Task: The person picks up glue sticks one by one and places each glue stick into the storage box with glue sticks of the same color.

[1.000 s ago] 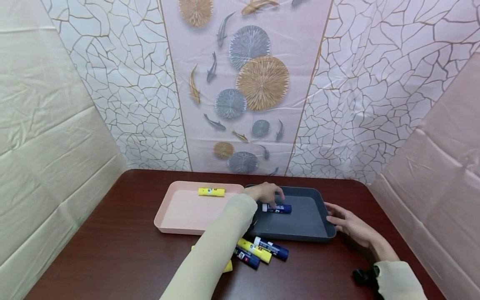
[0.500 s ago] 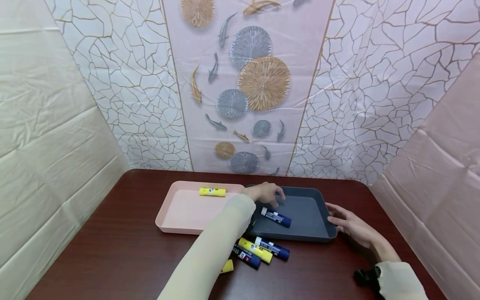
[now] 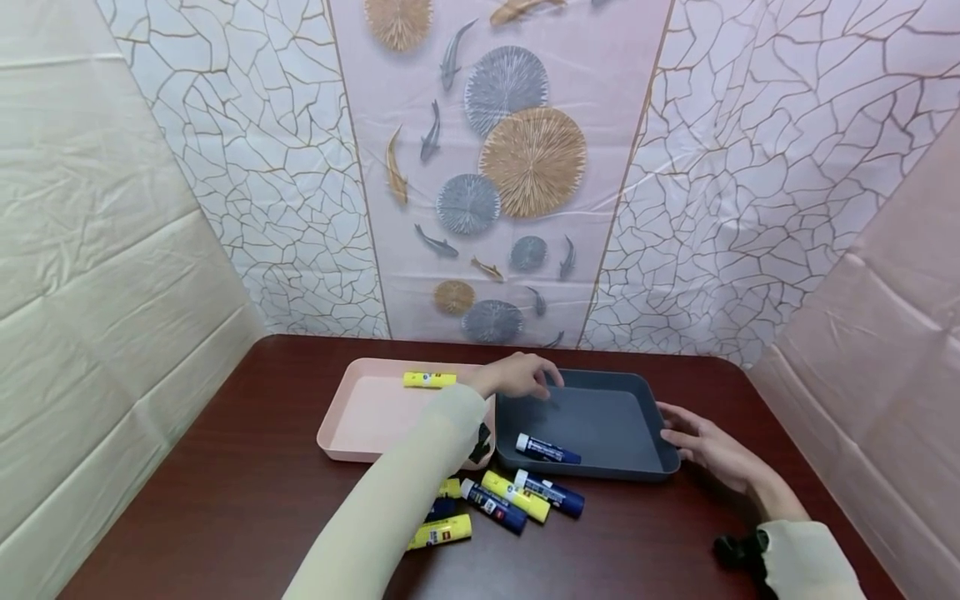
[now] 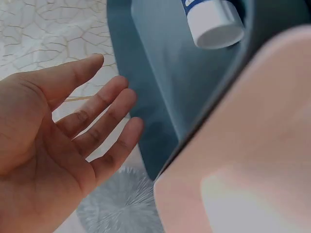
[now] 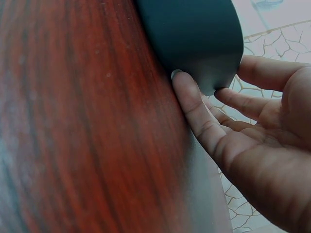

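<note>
My left hand (image 3: 521,375) hovers over the back left of the dark grey tray (image 3: 600,417), fingers loosely spread with nothing between them. In the left wrist view, the palm of that hand (image 4: 63,131) faces the tray. A blue glue stick with a white cap (image 3: 549,450) lies in the tray along its front wall, apart from the hand. My right hand (image 3: 708,450) touches the tray's right end. In the right wrist view, its thumb and extended fingers lie against the tray's outer corner (image 5: 204,53).
A pink tray (image 3: 352,433) adjoins the grey one on the left, with a yellow glue stick (image 3: 429,380) near its back. Several yellow and blue glue sticks (image 3: 516,497) lie on the brown table (image 3: 225,500) in front, partly behind my left sleeve. Patterned cloth walls surround the table.
The blue glue stick has left my left fingertips and rolled forward to the grey tray's front wall. My left hand has drawn back slightly to the left. The right hand stays at the tray.
</note>
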`<state>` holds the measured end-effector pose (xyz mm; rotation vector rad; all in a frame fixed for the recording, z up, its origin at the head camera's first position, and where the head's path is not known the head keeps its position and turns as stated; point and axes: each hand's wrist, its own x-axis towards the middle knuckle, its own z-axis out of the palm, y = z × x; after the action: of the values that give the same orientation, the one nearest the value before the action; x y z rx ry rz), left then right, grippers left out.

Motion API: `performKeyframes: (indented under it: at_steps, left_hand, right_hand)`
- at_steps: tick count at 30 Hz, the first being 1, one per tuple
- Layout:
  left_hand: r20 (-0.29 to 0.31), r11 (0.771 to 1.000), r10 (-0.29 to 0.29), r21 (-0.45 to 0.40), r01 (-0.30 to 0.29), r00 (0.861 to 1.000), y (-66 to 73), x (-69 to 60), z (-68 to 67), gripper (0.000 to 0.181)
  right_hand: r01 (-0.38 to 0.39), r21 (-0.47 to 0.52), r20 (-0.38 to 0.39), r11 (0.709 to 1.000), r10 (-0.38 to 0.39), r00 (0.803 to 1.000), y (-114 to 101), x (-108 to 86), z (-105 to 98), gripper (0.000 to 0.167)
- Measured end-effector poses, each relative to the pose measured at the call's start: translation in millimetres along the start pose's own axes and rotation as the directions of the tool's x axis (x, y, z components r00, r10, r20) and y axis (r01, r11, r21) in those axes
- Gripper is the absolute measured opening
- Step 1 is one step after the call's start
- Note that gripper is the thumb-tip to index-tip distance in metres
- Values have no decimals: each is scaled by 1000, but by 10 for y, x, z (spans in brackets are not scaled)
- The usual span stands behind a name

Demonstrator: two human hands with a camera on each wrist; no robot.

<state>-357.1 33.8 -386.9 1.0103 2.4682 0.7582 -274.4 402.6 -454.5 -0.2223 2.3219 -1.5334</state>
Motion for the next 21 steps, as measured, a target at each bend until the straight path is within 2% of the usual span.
performKeyframes:
  at_steps: [16, 21]
  left_hand:
    - [-69, 998, 42, -34, -44, 997, -242, -547, -210, 30]
    - [-86, 998, 43, -38, -47, 995, -244, -740, -252, 29]
  right_hand:
    - [2, 7, 7, 1000, -2, 1000, 26, 17, 3, 73]
    - [11, 13, 6, 1000, -12, 1000, 5, 3, -8, 72]
